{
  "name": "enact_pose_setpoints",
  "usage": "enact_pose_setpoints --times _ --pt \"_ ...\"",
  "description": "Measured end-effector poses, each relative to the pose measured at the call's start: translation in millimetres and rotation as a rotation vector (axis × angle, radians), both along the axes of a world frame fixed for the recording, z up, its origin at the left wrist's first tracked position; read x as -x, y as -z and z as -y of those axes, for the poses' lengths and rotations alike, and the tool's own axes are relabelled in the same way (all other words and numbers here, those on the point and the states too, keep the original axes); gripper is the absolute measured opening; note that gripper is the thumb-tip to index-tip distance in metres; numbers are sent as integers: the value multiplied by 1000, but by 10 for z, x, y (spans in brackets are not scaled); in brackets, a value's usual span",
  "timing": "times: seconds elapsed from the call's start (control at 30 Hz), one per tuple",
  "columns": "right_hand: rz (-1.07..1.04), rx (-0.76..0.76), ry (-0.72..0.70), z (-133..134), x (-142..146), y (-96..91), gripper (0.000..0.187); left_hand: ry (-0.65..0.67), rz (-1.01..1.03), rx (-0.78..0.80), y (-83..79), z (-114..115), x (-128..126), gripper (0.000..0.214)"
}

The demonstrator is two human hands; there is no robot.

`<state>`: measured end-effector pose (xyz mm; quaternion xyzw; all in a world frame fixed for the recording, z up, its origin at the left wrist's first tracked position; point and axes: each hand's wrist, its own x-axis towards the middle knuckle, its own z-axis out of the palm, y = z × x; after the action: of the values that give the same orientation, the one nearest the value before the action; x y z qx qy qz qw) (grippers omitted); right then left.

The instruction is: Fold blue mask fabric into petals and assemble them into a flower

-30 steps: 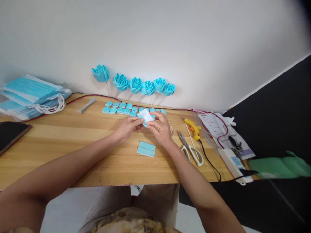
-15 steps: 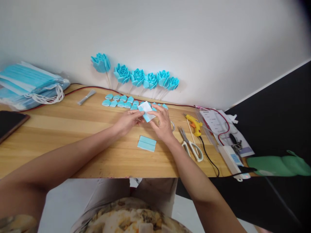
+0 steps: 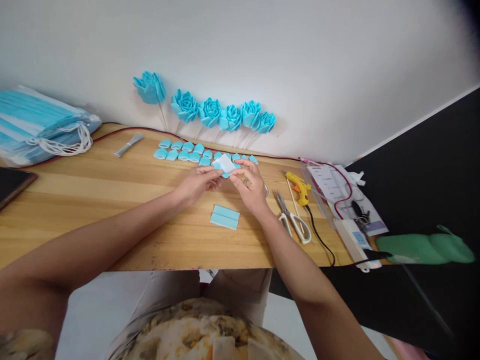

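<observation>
A small piece of blue and white mask fabric [image 3: 225, 164] is held up between both hands over the table. My left hand [image 3: 200, 184] pinches its left edge with thumb and fingers. My right hand [image 3: 250, 185] grips the right side, its index finger and thumb on the lower corner. Below the hands lies a flat blue rectangle of mask fabric [image 3: 225, 217] with a crease across it. Just behind, folded blue petals [image 3: 183, 155] sit in two rows; the hands and fabric hide some. A ring-shaped object [image 3: 266, 190] is partly covered by my right hand.
Several blue fabric flowers [image 3: 185, 106] on sticks lean against the wall. Bagged masks [image 3: 45, 125], a bundle of ties [image 3: 128, 145] and a phone [image 3: 15, 185] lie left. Scissors [image 3: 290, 217], a yellow glue gun [image 3: 299, 188], a power strip [image 3: 354, 242] and a green bottle [image 3: 423, 249] lie right.
The fabric piece between my hands has been bent, and its upper white part now lies lower and flatter. Both hands keep their hold. The whole view has shifted slightly.
</observation>
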<state>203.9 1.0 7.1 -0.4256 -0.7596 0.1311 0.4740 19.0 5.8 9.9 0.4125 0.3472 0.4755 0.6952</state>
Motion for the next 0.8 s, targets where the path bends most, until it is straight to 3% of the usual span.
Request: enact_pose_setpoints --times 0.27,0.43,0.57,0.8 --pt "-225 261 -14 -8 32 20 18 35 -31 -20 25 0 10 22" --pt "-288 295 9 -21 40 50 20 27 -34 -21 58 -23 5 23" --pt "-299 333 -11 -37 27 82 40 17 -79 -37 70 -28 0 28" --pt "-318 322 -41 -34 23 82 33 -1 -290 -162 58 -10 3 34"
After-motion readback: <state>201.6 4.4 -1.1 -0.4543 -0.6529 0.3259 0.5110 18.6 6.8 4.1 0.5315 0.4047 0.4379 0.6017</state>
